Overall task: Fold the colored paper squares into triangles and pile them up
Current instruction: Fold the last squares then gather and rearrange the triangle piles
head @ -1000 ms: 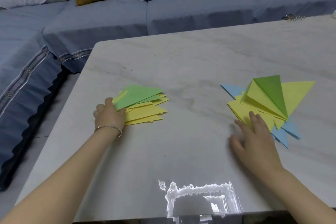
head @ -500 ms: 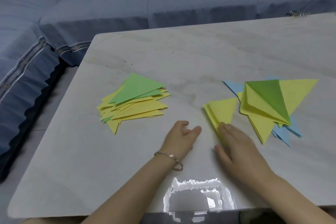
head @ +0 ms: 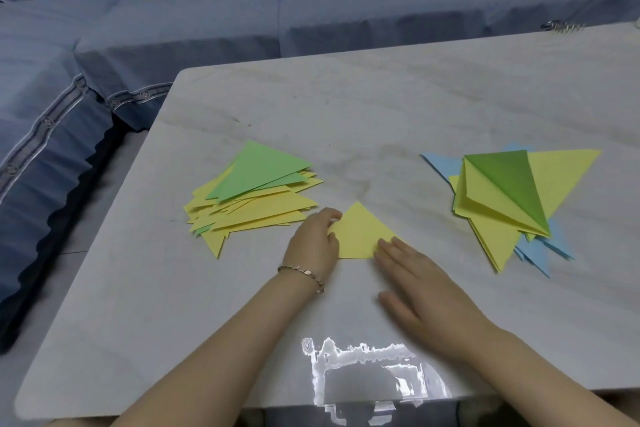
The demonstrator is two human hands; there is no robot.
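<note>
A yellow paper (head: 360, 236) is seen lying flat on the worktop (head: 381, 114), in the middle of its near half, between the two stacks. Its one free corner is pointed away from the person, towards the far edge, and its near edge is laid left to right, roughly in line with the near rim. It is plain, matt and bright yellow. Whether it is a single sheet or already doubled cannot be told, since both side corners are covered.

The left corner is gripped by the left hand (head: 313, 239), its fingers curled in around the paper's edge. The right corner is pressed down by the right hand (head: 426, 291), which is held flat with its fingers straight and close together, and nothing is grasped by it.

Just left of the paper, and almost touched by the left hand, a pile of folded triangles (head: 249, 201) is found, mostly yellow with green ones on top and points fanned out unevenly. A looser heap (head: 512, 201) of yellow, green and blue pieces is set well apart to the right.

Bare worktop is left beyond the paper up to the far edge, where a blue-grey sofa (head: 207, 28) is placed.
</note>
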